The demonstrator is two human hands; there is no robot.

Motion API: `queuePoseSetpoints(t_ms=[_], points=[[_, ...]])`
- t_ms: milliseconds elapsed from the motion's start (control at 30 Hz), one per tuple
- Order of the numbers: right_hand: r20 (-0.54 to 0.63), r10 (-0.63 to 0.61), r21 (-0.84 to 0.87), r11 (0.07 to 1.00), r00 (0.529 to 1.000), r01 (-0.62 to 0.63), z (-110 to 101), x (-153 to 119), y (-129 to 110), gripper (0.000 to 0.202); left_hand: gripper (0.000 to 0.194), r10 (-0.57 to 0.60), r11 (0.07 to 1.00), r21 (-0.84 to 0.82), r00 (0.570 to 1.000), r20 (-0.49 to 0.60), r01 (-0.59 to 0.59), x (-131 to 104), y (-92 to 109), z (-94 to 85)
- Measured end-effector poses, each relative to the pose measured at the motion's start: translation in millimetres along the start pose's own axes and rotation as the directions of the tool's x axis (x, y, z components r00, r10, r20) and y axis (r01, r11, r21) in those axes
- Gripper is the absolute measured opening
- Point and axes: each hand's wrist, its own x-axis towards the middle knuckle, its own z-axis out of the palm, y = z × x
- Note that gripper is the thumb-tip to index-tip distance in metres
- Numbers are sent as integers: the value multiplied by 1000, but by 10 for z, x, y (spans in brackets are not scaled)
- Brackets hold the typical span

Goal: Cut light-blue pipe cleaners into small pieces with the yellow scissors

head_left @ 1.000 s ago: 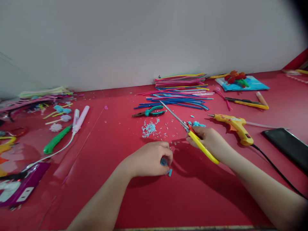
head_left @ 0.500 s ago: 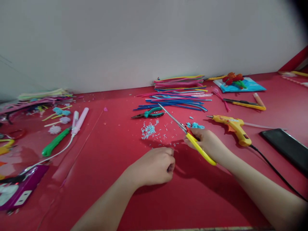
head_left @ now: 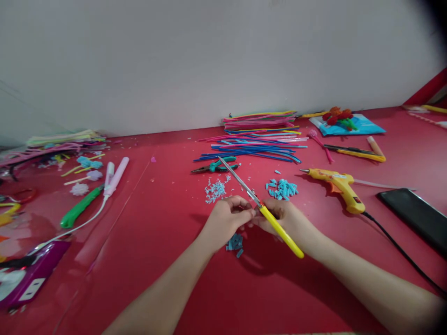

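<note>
My right hand [head_left: 288, 218] is closed on scissors [head_left: 279, 228] with yellow handles, the blades pointing away and to the left. Its fingertips meet those of my left hand [head_left: 226, 221], which is pinched closed. Whatever lies between the left fingertips is too small and hidden to make out. Under the left wrist is a small heap of cut blue pieces [head_left: 235, 243], partly covered. Beyond the right hand lies a pile of pointed light-blue pieces [head_left: 283, 189]. Fine pale-blue clippings [head_left: 215, 189] are scattered just past the left hand.
Pliers [head_left: 216, 166] and colored pipe cleaners [head_left: 258, 149] lie beyond the hands. At right are a yellow glue gun [head_left: 337, 184] with its cord and a black phone [head_left: 414, 214]. A green-handled tool [head_left: 82, 207], a pink corded tool [head_left: 117, 177] and a purple power strip [head_left: 44, 272] occupy the left.
My left hand has lifted and turned, uncovering the heap of blue pieces. My right hand has come down and left with the scissors, off the light-blue pile, to meet it.
</note>
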Motion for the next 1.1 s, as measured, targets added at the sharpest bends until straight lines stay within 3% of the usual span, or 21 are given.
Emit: queuePoseSetpoints(t_ms=[167, 367, 467, 533, 633, 733, 933, 1100], points=[[-87, -50, -68, 997, 995, 44, 6, -12, -14, 17, 14, -72, 982, -175, 997, 23, 75, -31, 57, 20], [-149, -77, -110, 992, 986, 61, -16, -6, 54, 11, 12, -34, 989, -142, 999, 39, 39, -28, 29, 19], [-155, -88, -151, 986, 984, 65, -22, -3, 70, 13, 8, 12, 999, -31, 1000, 23, -11, -32, 0, 41], [-161, -97, -169, 983, 982, 69, -21, -1, 73, 15, 6, 104, 987, 126, 994, -38, -99, -49, -6, 67], [-169, -86, -131, 989, 982, 64, -14, 0, 74, 16, 10, 306, 864, 446, 947, -98, -233, -91, 19, 99], [-164, -35, -58, 998, 986, 26, -10, -1, 69, 14, 12, 419, 704, 649, 906, -53, -288, -137, 61, 111], [-143, -3, 21, 1000, 990, 6, -10, 0, 79, 14, 12, 446, 513, 806, 894, 44, -295, -182, 85, 116], [-191, -39, 0, 999, 981, 40, -2, 5, 75, 7, 11, 454, 552, 786, 891, -5, -277, -155, 50, 117]])
